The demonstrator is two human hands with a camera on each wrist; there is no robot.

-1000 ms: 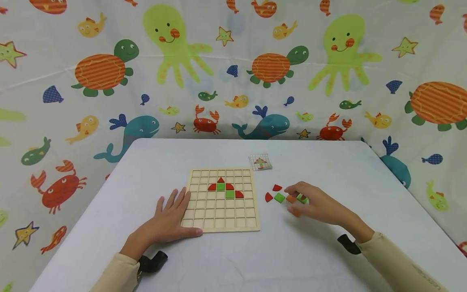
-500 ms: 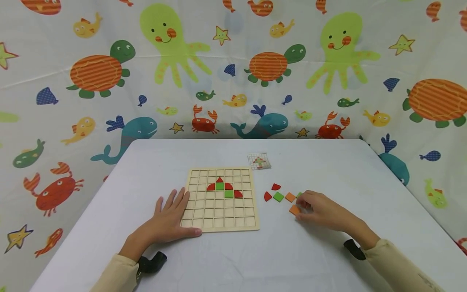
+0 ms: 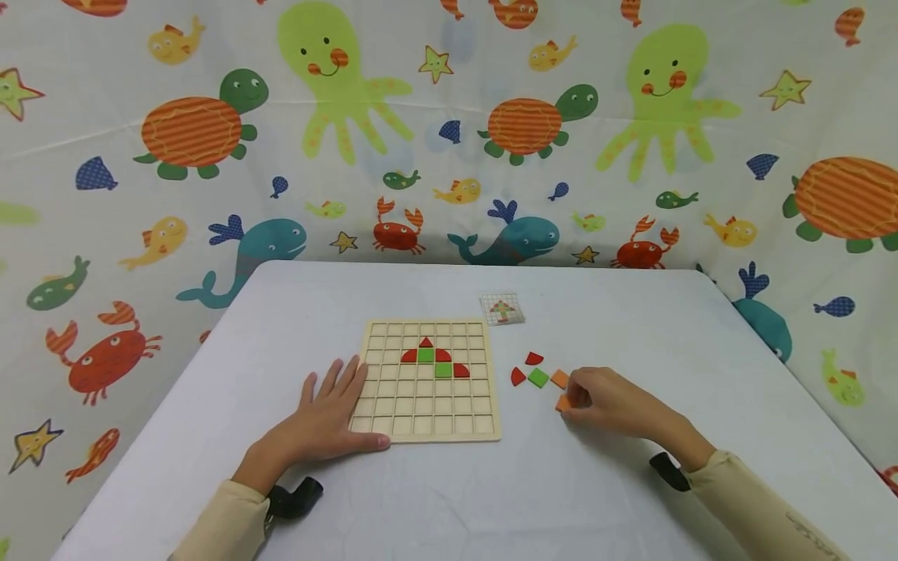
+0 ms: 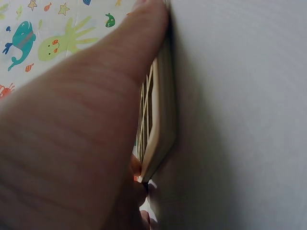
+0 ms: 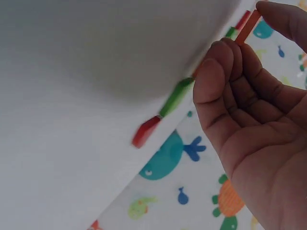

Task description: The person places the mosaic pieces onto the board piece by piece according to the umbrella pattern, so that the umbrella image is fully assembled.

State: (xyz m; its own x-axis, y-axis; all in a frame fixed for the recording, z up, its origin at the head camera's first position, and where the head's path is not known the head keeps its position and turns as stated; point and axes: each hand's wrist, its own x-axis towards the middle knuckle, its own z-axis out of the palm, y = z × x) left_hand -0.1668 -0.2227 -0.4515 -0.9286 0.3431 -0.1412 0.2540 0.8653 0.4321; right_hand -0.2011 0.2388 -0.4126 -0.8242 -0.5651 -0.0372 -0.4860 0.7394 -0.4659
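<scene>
My left hand [image 3: 326, 425] lies with spread, straight fingers along the left edge of a wooden grid board [image 3: 403, 409]. In the left wrist view its thumb runs along the board's near side. Red and green pieces fill some squares of the grid, among them a red triangle [image 3: 426, 342] and a green square [image 3: 426, 355]. To the right of the board, my right hand [image 3: 610, 401] pinches an orange square tile [image 5: 248, 28] between thumb and curled fingers, low over the table. Its fingers cover part of the small group of loose pieces.
Beside the right hand lie another orange tile [image 3: 559, 379], a green tile [image 3: 538, 377] and two red quarter-round pieces [image 3: 517, 376]. A small pattern card [image 3: 502, 309] sits behind the board's right corner. A curtain printed with sea animals [image 3: 522, 125] hangs behind the white table [image 3: 421, 506].
My right hand has come down from above the loose pieces, and its thumb and fingers have closed on the lower orange tile. The left hand has stayed on the board's edge.
</scene>
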